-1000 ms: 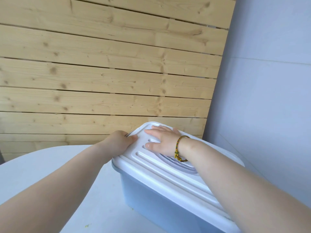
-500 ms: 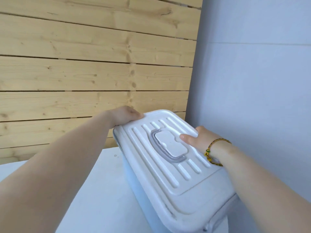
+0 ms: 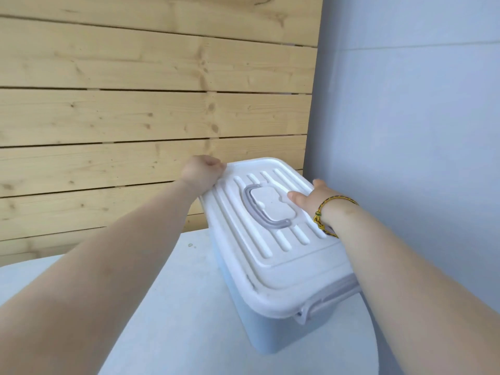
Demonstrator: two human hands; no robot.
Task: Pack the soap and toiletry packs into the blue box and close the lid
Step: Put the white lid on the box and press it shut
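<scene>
- The left hand point(image 3: 201, 171) is knuckles up at the far left corner of the lid point(image 3: 273, 269), its fingers curled down over the rim so that it grips the edge.
- The left forearm runs straight and long from the lower left of the view up to that corner.
- The right hand point(image 3: 311, 197) holds the lid's right edge: the thumb lies flat on top, pointing toward the grey handle point(image 3: 259, 212), and the fingers bend over the side, their tips hidden.
- A yellow-green cord bracelet point(image 3: 328, 216) circles the right wrist; the right forearm comes in from the lower right.
- The white ribbed lid sits on the blue box point(image 3: 270, 336), with a grey latch point(image 3: 324, 301) at the near end.
- The box stands on a white table point(image 3: 176, 307), close to a wooden plank wall point(image 3: 135, 104) and a grey-blue wall point(image 3: 405, 131).
</scene>
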